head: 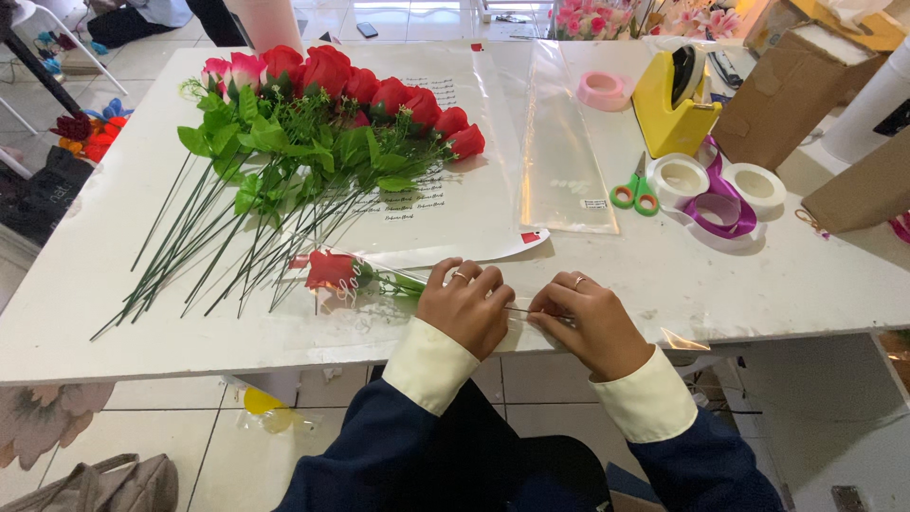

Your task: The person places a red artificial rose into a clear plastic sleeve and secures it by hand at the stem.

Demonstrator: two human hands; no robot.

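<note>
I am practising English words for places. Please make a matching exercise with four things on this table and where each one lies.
Things:
1. single rose
2. scissors
3. tape dispenser
4. bunch of roses

Places:
A. far right, beside the cardboard box
B. far left, on the clear sheet
C. near edge, by the left hand
D. between the plastic sleeve and the ribbon rolls

Pairs: 1-C, 2-D, 3-A, 4-B

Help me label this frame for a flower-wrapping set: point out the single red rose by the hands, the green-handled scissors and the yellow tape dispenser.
single red rose (330, 269), head view, on the red bloom.
green-handled scissors (635, 194), head view, on the handle loops.
yellow tape dispenser (664, 112), head view, on its yellow side wall.
</note>
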